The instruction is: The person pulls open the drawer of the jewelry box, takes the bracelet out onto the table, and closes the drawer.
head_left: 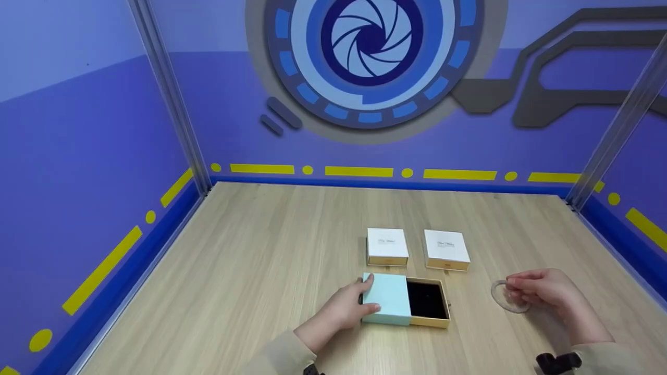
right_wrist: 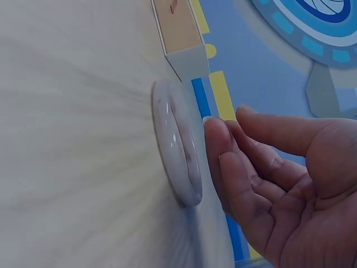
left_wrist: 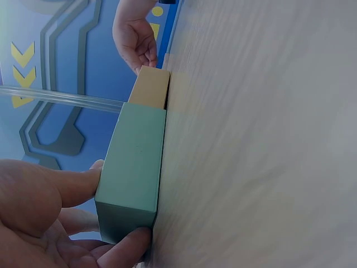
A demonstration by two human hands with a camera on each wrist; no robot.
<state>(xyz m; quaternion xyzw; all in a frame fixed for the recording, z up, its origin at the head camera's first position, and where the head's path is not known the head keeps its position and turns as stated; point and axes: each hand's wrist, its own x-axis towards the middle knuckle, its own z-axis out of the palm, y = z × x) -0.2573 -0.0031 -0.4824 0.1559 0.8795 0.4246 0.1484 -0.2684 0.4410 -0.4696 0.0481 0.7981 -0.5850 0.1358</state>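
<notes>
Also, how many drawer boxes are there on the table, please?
3. One mint-green drawer box, pulled partly open, is held by the left hand; one white drawer box lies directly behind it, and a second white drawer box to that one's right.

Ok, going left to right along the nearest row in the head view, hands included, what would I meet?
Left hand → mint-green box cover → its partly slid-out tray → pale ring-shaped bangle → right hand.

3 boxes (head_left: 385, 299) (head_left: 387, 244) (head_left: 447, 246), 1 bangle (right_wrist: 170, 134), 2 hands (head_left: 345, 306) (head_left: 550, 289), 1 tabletop (head_left: 260, 250)
</notes>
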